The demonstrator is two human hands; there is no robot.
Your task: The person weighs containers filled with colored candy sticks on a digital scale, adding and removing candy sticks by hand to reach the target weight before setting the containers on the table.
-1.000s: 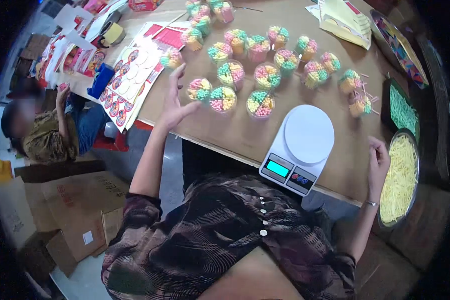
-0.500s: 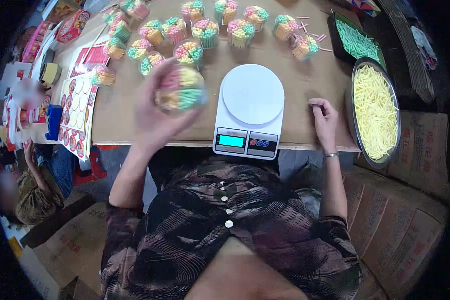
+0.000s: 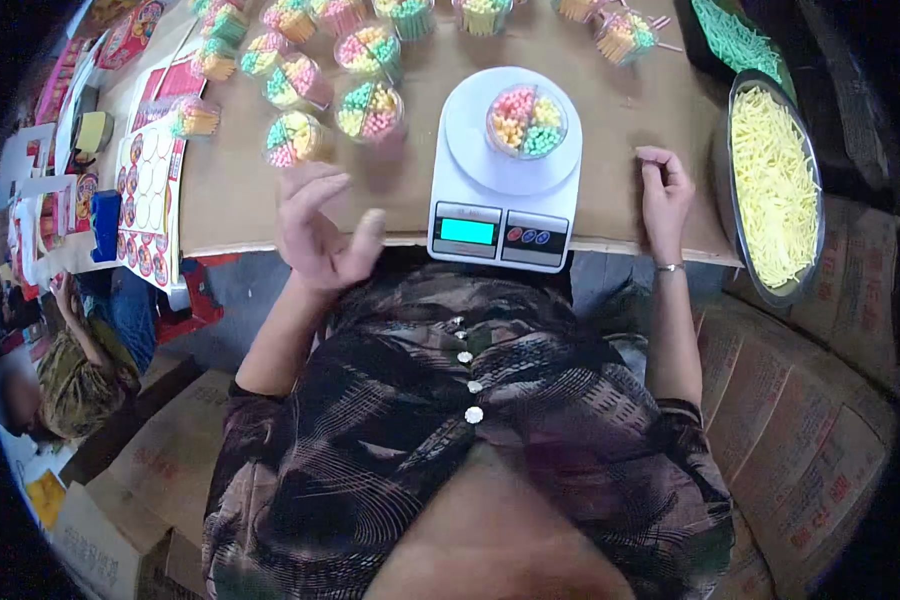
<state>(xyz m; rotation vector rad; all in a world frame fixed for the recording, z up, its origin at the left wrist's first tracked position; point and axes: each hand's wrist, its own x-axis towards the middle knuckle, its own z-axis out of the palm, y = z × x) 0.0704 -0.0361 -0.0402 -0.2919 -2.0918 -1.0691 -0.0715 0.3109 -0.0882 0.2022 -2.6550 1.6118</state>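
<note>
My left hand (image 3: 325, 230) is over the table's front edge, empty, with thumb and fingers apart. Its fingertips are close to a clear cup of coloured sticks (image 3: 295, 138); whether they touch it I cannot tell. Another filled cup (image 3: 370, 110) stands just beyond. On the round plate of the white kitchen scale (image 3: 455, 170) sits a cup (image 3: 526, 120) with pink, yellow, green and orange sticks in sections. The scale's display is lit, its digits unreadable. To the right of the scale my right hand (image 3: 665, 205) rests on the table with curled fingers, nothing visible in them.
An oval bowl of yellow sticks (image 3: 775, 190) stands at the right edge, with a dark tray of green sticks (image 3: 735, 40) behind. Several filled cups line the back. Sticker sheets (image 3: 150, 200) lie at left, near another person (image 3: 85, 380). Cardboard boxes (image 3: 800, 440) stand below.
The cup held in my left hand is now on the scale, and that hand has let go and drawn back. Two cups show where the hand was. The view has shifted; my right hand stays.
</note>
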